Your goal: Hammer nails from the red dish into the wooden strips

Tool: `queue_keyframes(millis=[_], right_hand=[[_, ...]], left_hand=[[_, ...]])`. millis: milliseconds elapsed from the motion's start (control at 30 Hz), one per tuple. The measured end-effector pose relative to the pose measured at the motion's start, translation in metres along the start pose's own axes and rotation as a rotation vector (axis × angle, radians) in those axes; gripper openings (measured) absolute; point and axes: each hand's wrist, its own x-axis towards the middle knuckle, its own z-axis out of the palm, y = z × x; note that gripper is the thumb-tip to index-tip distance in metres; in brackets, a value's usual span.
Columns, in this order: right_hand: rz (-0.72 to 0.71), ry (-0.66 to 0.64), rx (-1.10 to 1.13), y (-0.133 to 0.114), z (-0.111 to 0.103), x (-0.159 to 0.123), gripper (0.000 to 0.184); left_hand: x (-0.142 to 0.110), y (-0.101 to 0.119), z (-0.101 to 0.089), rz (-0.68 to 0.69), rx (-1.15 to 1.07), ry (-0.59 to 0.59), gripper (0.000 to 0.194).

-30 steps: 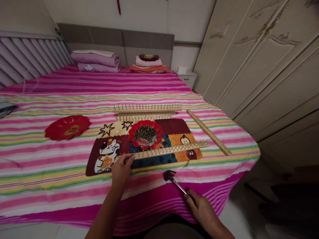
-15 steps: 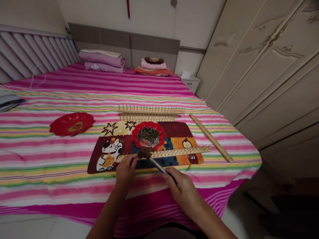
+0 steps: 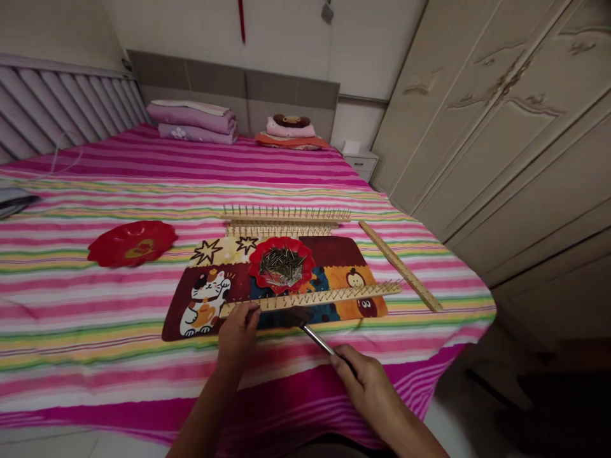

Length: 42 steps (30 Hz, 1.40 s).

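Note:
My left hand (image 3: 237, 335) is closed on the left end of a wooden strip (image 3: 329, 295) studded with a row of nails, which lies on a cartoon-printed mat (image 3: 210, 286). My right hand (image 3: 370, 389) grips the handle of a small hammer (image 3: 305, 320), whose head sits low beside the strip just right of my left fingers. A red dish full of loose nails (image 3: 281, 264) rests on the mat behind the strip.
Two more nailed strips (image 3: 285, 216) lie behind the dish and a plain wooden slat (image 3: 400, 265) lies to the right. An empty red dish (image 3: 132, 242) sits on the striped bedspread at left. Wardrobe doors (image 3: 501, 127) stand at right; folded bedding lies at the headboard.
The hammer swung from the right near the bed's edge up to the strip's left end, then came down a little lower beside it. My left hand stayed on the strip.

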Motion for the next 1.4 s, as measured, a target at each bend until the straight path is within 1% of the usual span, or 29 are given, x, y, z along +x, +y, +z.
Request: queue_keyframes(millis=[100, 200, 267, 300, 400, 467, 500, 567, 633, 700, 767, 867, 967, 1067, 1167, 1267, 1400], right_hand=[[0.117, -0.016, 0.044, 0.040, 0.003, -0.019, 0.028], [0.236, -0.021, 0.070, 0.074, 0.012, -0.036, 0.032], [0.277, -0.022, 0.104, 0.087, 0.017, -0.042, 0.033], [0.285, -0.022, 0.120, 0.090, 0.019, -0.044, 0.033], [0.294, -0.022, 0.145, 0.090, 0.021, -0.043, 0.032], [0.304, -0.019, 0.158, 0.087, 0.020, -0.040, 0.032], [0.309, -0.015, 0.168, 0.085, 0.019, -0.039, 0.031], [0.314, -0.006, 0.189, 0.082, 0.018, -0.037, 0.030], [0.316, 0.000, 0.202, 0.080, 0.018, -0.036, 0.029], [0.318, 0.002, 0.201, 0.079, 0.018, -0.036, 0.030], [0.313, 0.000, 0.194, 0.079, 0.018, -0.036, 0.030], [0.300, -0.002, 0.179, 0.081, 0.020, -0.036, 0.030], [0.294, 0.003, 0.167, 0.082, 0.021, -0.037, 0.030], [0.298, 0.006, 0.160, 0.083, 0.022, -0.037, 0.031], [0.293, 0.011, 0.140, 0.083, 0.023, -0.036, 0.032], [0.282, 0.021, 0.123, 0.085, 0.024, -0.036, 0.032], [0.272, 0.031, 0.108, 0.088, 0.026, -0.037, 0.035]], left_hand=[[0.000, 0.008, -0.010, 0.020, 0.057, 0.050, 0.020], [0.010, 0.022, -0.020, 0.052, 0.128, 0.100, 0.022], [0.027, 0.034, -0.021, 0.102, 0.198, 0.044, 0.021], [0.037, 0.040, -0.020, 0.133, 0.248, -0.019, 0.021], [0.070, 0.055, -0.008, 0.199, 0.455, -0.283, 0.020], [0.089, 0.061, 0.004, 0.177, 0.576, -0.436, 0.020], [0.097, 0.063, 0.010, 0.154, 0.615, -0.492, 0.019], [0.108, 0.065, 0.021, 0.112, 0.650, -0.561, 0.017], [0.116, 0.064, 0.029, 0.095, 0.656, -0.585, 0.015], [0.121, 0.061, 0.032, 0.106, 0.652, -0.605, 0.013], [0.123, 0.059, 0.032, 0.125, 0.637, -0.634, 0.013], [0.125, 0.057, 0.024, 0.158, 0.591, -0.666, 0.012], [0.124, 0.055, 0.011, 0.181, 0.542, -0.678, 0.011], [0.122, 0.052, -0.004, 0.157, 0.396, -0.647, 0.012], [0.115, 0.049, -0.019, 0.066, 0.125, -0.619, 0.017], [0.101, 0.047, -0.034, -0.053, -0.121, -0.606, 0.023], [0.078, 0.042, -0.052, -0.271, -0.414, -0.479, 0.030]])
